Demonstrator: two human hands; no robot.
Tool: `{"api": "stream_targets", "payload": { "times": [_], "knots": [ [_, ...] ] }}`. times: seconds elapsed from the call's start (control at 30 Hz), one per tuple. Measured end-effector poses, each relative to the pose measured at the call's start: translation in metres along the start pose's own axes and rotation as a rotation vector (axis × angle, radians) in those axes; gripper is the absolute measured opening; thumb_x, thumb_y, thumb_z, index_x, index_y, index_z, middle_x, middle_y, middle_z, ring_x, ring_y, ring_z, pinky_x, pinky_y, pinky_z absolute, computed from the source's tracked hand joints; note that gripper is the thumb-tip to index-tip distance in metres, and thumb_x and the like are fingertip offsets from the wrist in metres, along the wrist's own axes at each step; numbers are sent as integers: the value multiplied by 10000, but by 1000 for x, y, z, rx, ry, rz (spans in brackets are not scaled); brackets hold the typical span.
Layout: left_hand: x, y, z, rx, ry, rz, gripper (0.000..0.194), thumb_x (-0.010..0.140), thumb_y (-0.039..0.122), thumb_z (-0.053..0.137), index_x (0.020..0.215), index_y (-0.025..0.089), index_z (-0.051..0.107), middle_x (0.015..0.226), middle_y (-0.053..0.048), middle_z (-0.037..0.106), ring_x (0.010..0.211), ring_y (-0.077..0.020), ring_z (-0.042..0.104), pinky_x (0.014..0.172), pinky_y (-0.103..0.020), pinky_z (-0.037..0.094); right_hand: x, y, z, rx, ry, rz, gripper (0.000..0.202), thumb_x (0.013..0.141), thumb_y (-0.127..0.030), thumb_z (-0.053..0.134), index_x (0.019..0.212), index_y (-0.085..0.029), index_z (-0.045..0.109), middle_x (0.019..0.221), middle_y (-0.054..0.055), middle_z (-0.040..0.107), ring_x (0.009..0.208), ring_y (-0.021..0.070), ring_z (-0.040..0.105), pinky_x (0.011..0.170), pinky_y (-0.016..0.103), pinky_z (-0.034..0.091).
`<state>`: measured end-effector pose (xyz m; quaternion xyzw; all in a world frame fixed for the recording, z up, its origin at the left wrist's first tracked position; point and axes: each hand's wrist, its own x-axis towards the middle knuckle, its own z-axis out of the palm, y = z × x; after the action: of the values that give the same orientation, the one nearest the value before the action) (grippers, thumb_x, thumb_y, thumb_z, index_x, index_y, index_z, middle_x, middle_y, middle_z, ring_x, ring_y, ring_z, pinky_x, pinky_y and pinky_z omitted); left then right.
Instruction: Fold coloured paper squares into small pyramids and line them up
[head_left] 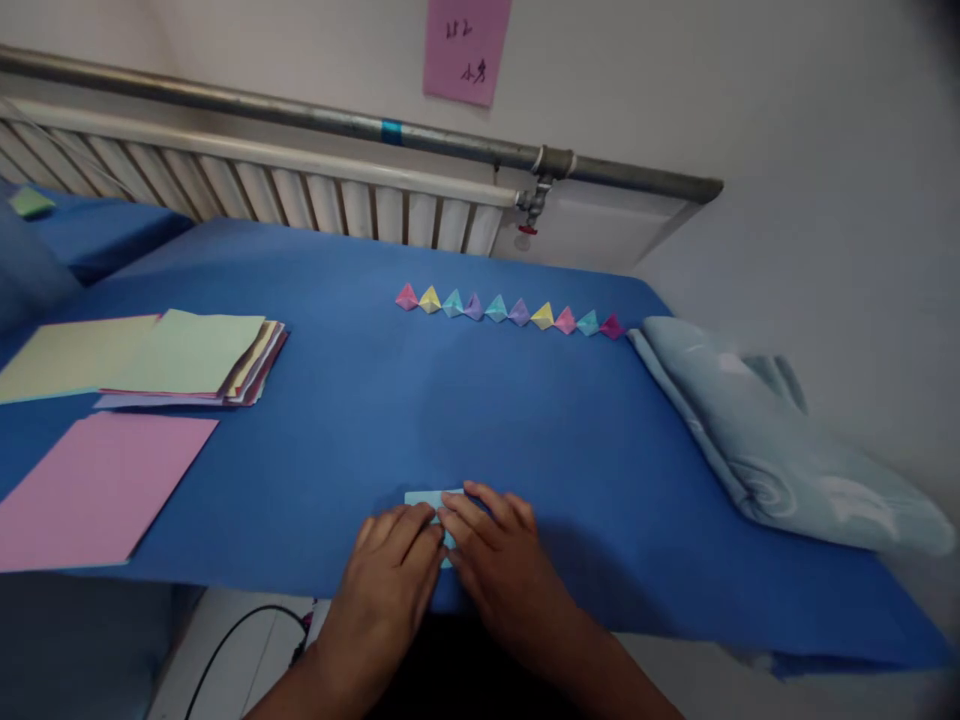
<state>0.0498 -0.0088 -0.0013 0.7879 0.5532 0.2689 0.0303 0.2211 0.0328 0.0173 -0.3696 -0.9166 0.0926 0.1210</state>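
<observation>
A small light-blue piece of paper (424, 497) lies at the near edge of the blue-covered table (345, 420), mostly hidden by both hands. My left hand (394, 575) rests over its left part, fingers together and curled onto it. From the right, my right hand (499, 560) presses on the paper with its fingers somewhat spread, fingertips close to those of the left. Farther back, a row of several small folded paper shapes (496, 308) in pink, yellow, blue and purple runs across the table.
Stacked coloured paper (187, 352) and pink sheets (105, 490) lie on the left. A folded pale-green blanket (780, 450) is at the right. Behind the table are a radiator (322, 205) and a metal pipe (300, 110). A blue sleeve (30, 265) shows at far left.
</observation>
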Motion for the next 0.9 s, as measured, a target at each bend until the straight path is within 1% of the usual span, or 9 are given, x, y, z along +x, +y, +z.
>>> {"api": "stream_targets", "payload": {
  "times": [0.07, 0.13, 0.3, 0.47, 0.53, 0.67, 0.8, 0.87, 0.9],
  "knots": [
    [-1, 0, -1, 21, 1, 18, 230, 912, 152, 444, 1058, 192, 617, 1127, -73, 661, 1023, -224, 578, 846, -388, 438, -1, 4, -1, -25, -60, -1, 365, 945, -289, 412, 1301, -244, 479, 1352, 18, 520, 1276, 262, 377, 1002, 452, 308],
    [-2, 0, -2, 41, 2, 10, 246, 913, 147, 442, 1061, 212, 628, 1171, -63, 655, 1093, -230, 561, 892, -393, 409, -3, 7, -3, -39, -85, -12, 403, 943, -339, 419, 1338, -268, 444, 1375, -1, 497, 1296, 273, 348, 1011, 450, 297],
    [0, -3, -8, 33, -23, -7, 244, 917, 166, 458, 1073, 243, 628, 1215, -28, 647, 1126, -200, 568, 992, -395, 325, -5, 13, -7, -46, -81, -4, 399, 940, -396, 416, 1331, -329, 451, 1383, -51, 487, 1299, 326, 323, 995, 488, 276],
    [1, -10, -16, 88, -88, -21, 225, 894, 195, 495, 1065, 256, 629, 1279, -34, 603, 1164, -216, 550, 1012, -410, 306, -6, 21, -6, -31, -56, 5, 379, 919, -456, 446, 1288, -378, 490, 1358, -65, 511, 1285, 361, 321, 968, 522, 268],
    [1, -10, -18, 90, -92, -39, 227, 895, 200, 489, 1061, 256, 634, 1277, -34, 604, 1167, -219, 548, 1020, -410, 302, -7, 24, -7, -32, -58, 8, 364, 919, -463, 449, 1273, -397, 499, 1358, -68, 511, 1286, 361, 318, 959, 525, 270],
    [-1, -11, -20, 76, -95, -56, 232, 908, 219, 458, 1038, 253, 647, 1268, -35, 610, 1177, -219, 538, 1032, -412, 300, -8, 27, -6, -26, -42, 17, 357, 930, -450, 439, 1277, -386, 497, 1350, -65, 520, 1290, 336, 323, 979, 515, 248],
    [-3, -20, -26, 144, -191, 29, 288, 897, 206, 472, 1149, 267, 600, 1320, -37, 569, 1230, -234, 488, 1022, -425, 314, -8, 24, -7, -16, -26, 63, 338, 934, -450, 440, 1255, -386, 522, 1349, -48, 523, 1287, 330, 331, 992, 513, 219],
    [-3, -23, -30, 175, -208, 68, 310, 891, 212, 484, 1180, 271, 581, 1322, -39, 567, 1229, -244, 488, 1008, -431, 332, -9, 22, -8, -4, -40, 78, 332, 939, -430, 438, 1255, -377, 525, 1363, -41, 509, 1291, 331, 325, 995, 516, 210],
    [-2, -22, -31, 184, -199, 64, 307, 890, 213, 482, 1175, 269, 584, 1317, -43, 570, 1226, -249, 490, 1005, -438, 338, -9, 22, -8, 4, -43, 82, 330, 941, -425, 436, 1255, -375, 524, 1367, -41, 506, 1293, 330, 323, 996, 518, 208]
  ]
}}
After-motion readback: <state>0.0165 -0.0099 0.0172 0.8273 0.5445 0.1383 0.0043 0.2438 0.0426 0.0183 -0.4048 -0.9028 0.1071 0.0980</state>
